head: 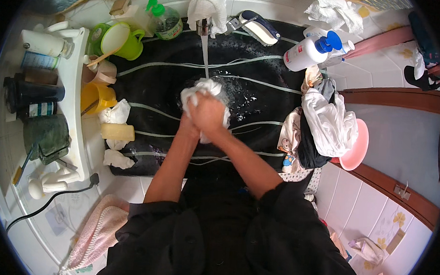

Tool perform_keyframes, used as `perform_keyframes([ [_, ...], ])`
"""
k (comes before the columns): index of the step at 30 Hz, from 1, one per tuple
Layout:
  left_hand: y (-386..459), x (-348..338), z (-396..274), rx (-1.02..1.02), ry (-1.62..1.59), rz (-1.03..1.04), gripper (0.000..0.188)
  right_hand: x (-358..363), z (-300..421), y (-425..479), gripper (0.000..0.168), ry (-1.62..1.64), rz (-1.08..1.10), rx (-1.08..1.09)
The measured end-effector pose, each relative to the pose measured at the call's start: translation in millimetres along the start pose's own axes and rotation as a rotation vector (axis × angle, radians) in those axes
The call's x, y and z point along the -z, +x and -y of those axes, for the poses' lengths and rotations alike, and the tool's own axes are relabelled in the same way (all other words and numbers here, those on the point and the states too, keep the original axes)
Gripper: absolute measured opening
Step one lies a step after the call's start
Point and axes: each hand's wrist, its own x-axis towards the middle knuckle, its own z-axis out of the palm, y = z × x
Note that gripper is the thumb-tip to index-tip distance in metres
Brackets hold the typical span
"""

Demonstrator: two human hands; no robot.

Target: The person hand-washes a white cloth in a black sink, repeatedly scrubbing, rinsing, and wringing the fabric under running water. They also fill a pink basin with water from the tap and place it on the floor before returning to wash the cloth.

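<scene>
Over the basin of a black, pale-streaked washbasin counter [163, 74], both hands are closed together on a wet white cloth [209, 85]. My right hand [207, 110] lies over the front of the bundle. Mostly covered by it, my left hand [191, 123] grips the cloth from the left side; its fingers are largely hidden. Part of the cloth hangs below the wrists. Water runs in a stream from the faucet [203, 26], which has a white cloth wrapped round it, and falls just behind the held cloth.
Clothes [329, 124] are heaped beside a pink basin [356, 144] at the right. Behind stand a white bottle [304, 54], a scrub brush [261, 29] and a green pump bottle [168, 24]. Cups, a yellow soap bar [118, 132] and a white shelf [76, 104] are at the left.
</scene>
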Motion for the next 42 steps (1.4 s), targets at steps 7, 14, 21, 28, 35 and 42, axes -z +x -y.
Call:
perform_keyframes([
  [7, -22, -49, -29, 0.002, 0.047, -0.336, 0.042, 3, -65, 22, 0.03, -0.026, -0.17, -0.003],
  [14, -64, -64, -69, 0.192, 0.427, -0.616, 0.075, 16, -71, 25, 0.06, -0.296, -0.191, -0.167],
  [21, -31, -59, -50, 0.275, -0.203, -0.294, 0.068, -10, -54, 9, 0.037, 0.348, 0.102, -0.1],
  [28, -1, -8, -43, 0.157, -0.514, 0.022, 0.05, 55, 29, -22, 0.023, 0.369, 0.253, 0.223],
  [35, 7, 22, -11, -0.024, -0.292, 0.116, 0.038, 24, 29, -21, 0.02, 0.141, 0.011, 0.217],
  [42, -12, -54, -25, 0.027, -0.054, -0.392, 0.038, 8, -52, 28, 0.029, 0.012, -0.146, -0.05],
])
